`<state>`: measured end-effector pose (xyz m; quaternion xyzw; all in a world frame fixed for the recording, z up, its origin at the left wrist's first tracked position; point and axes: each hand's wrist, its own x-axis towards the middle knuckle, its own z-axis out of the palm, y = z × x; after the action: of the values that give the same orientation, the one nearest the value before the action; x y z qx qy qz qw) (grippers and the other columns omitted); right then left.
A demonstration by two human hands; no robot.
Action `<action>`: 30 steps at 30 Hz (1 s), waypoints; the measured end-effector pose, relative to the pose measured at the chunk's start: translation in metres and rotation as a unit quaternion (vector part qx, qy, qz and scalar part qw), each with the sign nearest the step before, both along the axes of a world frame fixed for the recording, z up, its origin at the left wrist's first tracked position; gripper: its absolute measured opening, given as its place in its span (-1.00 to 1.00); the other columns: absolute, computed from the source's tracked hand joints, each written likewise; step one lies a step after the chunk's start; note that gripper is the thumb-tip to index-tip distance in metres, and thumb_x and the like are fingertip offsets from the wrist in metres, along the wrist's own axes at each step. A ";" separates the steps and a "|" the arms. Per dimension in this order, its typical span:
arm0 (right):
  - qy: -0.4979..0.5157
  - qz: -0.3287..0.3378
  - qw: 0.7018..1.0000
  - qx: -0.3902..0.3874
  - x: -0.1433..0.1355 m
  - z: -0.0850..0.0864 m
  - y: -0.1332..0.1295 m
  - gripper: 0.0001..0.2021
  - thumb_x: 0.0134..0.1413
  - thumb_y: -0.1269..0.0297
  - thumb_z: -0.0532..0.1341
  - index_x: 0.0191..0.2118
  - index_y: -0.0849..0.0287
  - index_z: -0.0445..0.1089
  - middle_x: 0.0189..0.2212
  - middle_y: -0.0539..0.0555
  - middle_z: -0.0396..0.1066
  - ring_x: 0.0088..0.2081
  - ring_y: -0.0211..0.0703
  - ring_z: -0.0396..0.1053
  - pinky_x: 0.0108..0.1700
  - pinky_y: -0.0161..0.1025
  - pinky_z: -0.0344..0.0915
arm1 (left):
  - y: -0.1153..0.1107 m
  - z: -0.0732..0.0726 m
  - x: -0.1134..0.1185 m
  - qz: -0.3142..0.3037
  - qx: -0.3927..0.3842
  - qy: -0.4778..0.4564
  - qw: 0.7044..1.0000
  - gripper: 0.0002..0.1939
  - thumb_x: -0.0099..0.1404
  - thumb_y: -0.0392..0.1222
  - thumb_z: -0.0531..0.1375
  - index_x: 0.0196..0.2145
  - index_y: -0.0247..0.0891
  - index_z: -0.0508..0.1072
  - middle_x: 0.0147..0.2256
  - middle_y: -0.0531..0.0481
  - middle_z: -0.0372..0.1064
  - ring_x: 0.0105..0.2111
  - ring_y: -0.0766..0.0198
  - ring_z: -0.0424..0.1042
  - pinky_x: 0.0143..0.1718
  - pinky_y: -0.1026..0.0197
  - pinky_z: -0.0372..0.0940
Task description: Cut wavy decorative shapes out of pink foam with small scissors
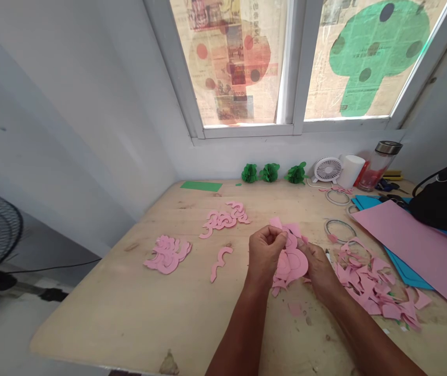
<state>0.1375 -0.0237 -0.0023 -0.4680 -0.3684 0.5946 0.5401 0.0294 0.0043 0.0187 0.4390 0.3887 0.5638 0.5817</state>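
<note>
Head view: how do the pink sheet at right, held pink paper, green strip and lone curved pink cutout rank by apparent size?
1. Pink sheet
2. Held pink paper, partly hidden
3. Green strip and curved pink cutout: too alike to rank

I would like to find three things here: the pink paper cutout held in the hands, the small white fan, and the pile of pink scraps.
pink paper cutout point(297, 263): head view, its rounded lower lobe
small white fan point(327, 169): head view, its front grille
pile of pink scraps point(363, 283): head view, its middle

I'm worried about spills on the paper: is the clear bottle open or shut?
Shut: a metallic cap sits atop the bottle.
</note>
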 end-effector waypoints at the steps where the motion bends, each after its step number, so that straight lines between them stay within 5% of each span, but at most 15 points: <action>1: 0.000 -0.002 1.000 -0.005 0.000 0.000 0.000 -0.57 -0.13 -0.08 0.20 -0.61 0.25 0.27 -0.72 -0.08 0.13 -0.65 -0.35 0.04 -0.60 -0.37 0.01 | 0.000 -0.001 0.000 0.002 0.003 0.003 1.000 -0.85 -0.01 -0.20 0.22 -0.58 -0.35 0.37 -0.60 0.04 0.27 -0.56 0.40 0.24 -0.49 0.32 0.18; 18: 0.005 0.019 1.000 -0.014 0.004 0.000 0.001 -0.56 -0.19 -0.11 0.21 -0.59 0.24 0.29 -0.79 -0.12 0.06 -0.72 -0.40 -0.06 -0.66 -0.38 -0.13 | -0.002 0.002 0.005 0.015 -0.007 -0.005 1.000 -0.84 -0.02 -0.22 0.23 -0.61 -0.35 0.35 -0.64 0.09 0.23 -0.60 0.44 0.18 -0.55 0.36 0.14; 30: 0.053 0.039 0.997 -0.035 0.006 -0.001 -0.001 -0.63 -0.15 -0.02 0.24 -0.58 0.24 0.29 -0.76 -0.12 0.08 -0.70 -0.40 -0.07 -0.66 -0.40 -0.15 | -0.001 0.003 0.001 -0.062 -0.086 -0.115 0.988 -0.85 -0.03 -0.22 0.26 -0.59 -0.37 0.39 -0.60 0.04 0.30 -0.57 0.43 0.25 -0.46 0.33 0.18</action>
<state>0.1437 -0.0242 -0.0029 -0.4398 -0.3360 0.6521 0.5182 0.0301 0.0033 0.0220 0.3430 0.3376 0.5381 0.6920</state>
